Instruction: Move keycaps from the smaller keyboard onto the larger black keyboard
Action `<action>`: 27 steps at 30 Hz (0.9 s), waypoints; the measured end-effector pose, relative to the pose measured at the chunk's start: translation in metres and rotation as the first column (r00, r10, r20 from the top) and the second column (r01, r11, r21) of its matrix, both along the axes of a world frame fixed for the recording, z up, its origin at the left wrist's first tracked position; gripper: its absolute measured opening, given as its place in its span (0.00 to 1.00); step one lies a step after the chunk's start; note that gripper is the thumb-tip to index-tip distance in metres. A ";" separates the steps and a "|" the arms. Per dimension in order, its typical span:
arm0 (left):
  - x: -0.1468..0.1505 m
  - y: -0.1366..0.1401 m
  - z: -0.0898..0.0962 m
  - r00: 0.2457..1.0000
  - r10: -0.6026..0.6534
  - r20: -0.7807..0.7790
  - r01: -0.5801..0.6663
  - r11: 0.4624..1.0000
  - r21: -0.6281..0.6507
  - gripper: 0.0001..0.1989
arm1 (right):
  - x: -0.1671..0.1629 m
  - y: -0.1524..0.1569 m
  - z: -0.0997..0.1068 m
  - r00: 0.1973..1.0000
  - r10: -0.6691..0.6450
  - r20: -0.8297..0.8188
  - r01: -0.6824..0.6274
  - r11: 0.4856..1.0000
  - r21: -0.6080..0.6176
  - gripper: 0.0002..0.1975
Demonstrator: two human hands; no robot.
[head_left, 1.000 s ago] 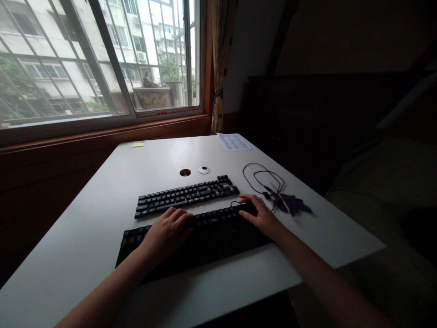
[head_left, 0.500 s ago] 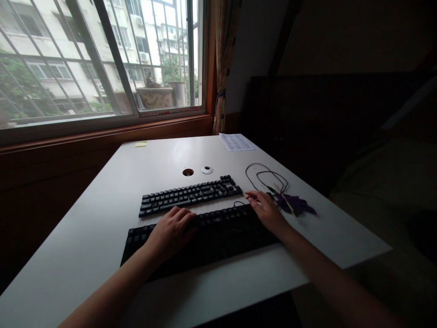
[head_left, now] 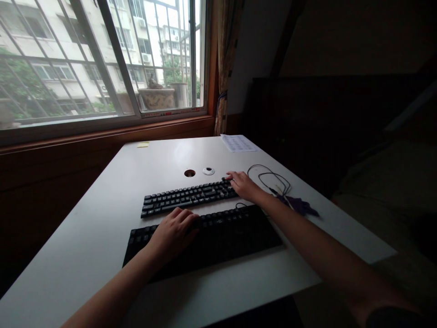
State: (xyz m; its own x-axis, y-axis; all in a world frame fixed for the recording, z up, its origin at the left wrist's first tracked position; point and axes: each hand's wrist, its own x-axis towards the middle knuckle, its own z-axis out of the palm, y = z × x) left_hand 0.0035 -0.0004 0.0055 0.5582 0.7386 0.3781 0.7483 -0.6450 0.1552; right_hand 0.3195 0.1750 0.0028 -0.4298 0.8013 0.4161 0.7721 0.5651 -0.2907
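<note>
A black keyboard (head_left: 225,241) lies near the front of the white table (head_left: 85,205); keys show along its back rows, and its front part looks dark and bare. My left hand (head_left: 175,230) rests on its left-middle part, thumb and bent fingers apart. Behind it, black keycaps (head_left: 177,199) stand in keyboard-shaped rows, with white gaps at the right end. My right hand (head_left: 242,184) reaches over that end. Its fingertips are pinched at a small dark keycap (head_left: 224,178), partly hidden by the fingers.
A thin black cable (head_left: 269,173) loops beside a dark purple cloth-like thing (head_left: 303,207) on the right. Further back are a round hole (head_left: 190,173), a white ring (head_left: 208,171), printed paper (head_left: 239,143) and a yellow note (head_left: 143,144). A barred window (head_left: 102,59) stands beyond.
My right hand has moved left and away from me, from the near keyboard's right end to the far keycap rows. My left hand stays on the keyboard. The view has shifted slightly.
</note>
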 end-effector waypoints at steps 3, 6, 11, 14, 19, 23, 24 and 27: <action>0.000 0.000 -0.001 1.000 -0.002 0.004 0.002 1.000 -0.006 0.17 | -0.005 0.011 -0.005 0.999 -0.026 0.030 0.027 0.999 -0.020 0.21; 0.001 0.000 -0.001 1.000 0.000 0.004 0.000 1.000 -0.020 0.17 | -0.006 0.014 -0.005 0.997 -0.050 0.055 0.053 0.998 -0.039 0.22; 0.002 -0.001 0.000 1.000 0.009 -0.004 -0.009 1.000 -0.023 0.17 | -0.007 0.011 -0.004 0.993 -0.072 0.091 0.079 0.994 -0.072 0.21; 0.002 -0.002 0.001 1.000 0.011 -0.008 -0.011 1.000 -0.013 0.17 | -0.009 0.010 -0.005 0.993 -0.075 0.096 0.083 0.993 -0.088 0.22; 0.003 -0.002 0.003 1.000 0.006 -0.010 -0.007 1.000 -0.023 0.16 | -0.015 0.013 -0.005 0.994 -0.058 0.088 0.068 0.992 -0.108 0.22; 0.003 -0.002 0.002 1.000 0.006 -0.004 -0.006 1.000 -0.027 0.16 | -0.023 0.016 -0.005 0.995 -0.046 0.085 0.056 0.991 -0.120 0.22; 0.003 -0.002 0.002 1.000 0.007 -0.004 -0.007 1.000 -0.025 0.16 | -0.025 0.016 -0.004 0.995 -0.043 0.085 0.054 0.991 -0.122 0.22; 0.003 -0.002 0.002 1.000 0.011 0.000 -0.011 1.000 -0.021 0.16 | -0.031 0.020 -0.002 0.995 -0.040 0.087 0.050 0.991 -0.122 0.22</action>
